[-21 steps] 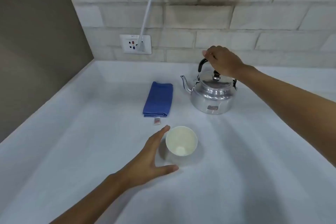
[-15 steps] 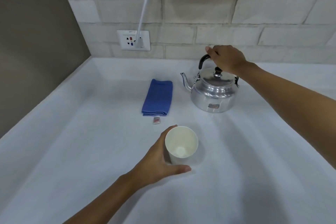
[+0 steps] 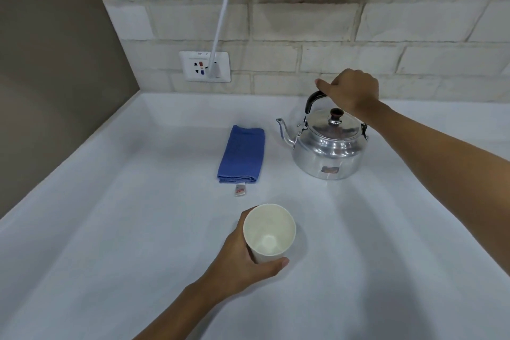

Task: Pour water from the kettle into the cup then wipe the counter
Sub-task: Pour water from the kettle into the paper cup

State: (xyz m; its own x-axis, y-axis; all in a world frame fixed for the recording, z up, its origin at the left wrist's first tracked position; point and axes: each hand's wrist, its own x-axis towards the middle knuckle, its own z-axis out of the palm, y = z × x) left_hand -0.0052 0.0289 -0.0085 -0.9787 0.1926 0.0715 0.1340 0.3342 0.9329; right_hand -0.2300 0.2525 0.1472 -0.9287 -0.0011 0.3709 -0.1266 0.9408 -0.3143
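On a white desk (image 3: 110, 229): both hands at work.
Left hand (image 3: 242, 259) wraps cup (image 3: 269, 232); right hand (image 3: 349, 90) grips kettle (image 3: 328, 152) handle.

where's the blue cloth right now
In the head view, the folded blue cloth lies on the counter, just left of the kettle and behind the cup.

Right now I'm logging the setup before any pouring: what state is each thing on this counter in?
kettle: upright on the counter, lid on, spout toward the cloth.
cup: upright, looks empty.
cloth: folded, flat, untouched.
left hand: grip closed around the cup.
right hand: grip closed on the kettle's black handle.
wall socket: white cord plugged in.
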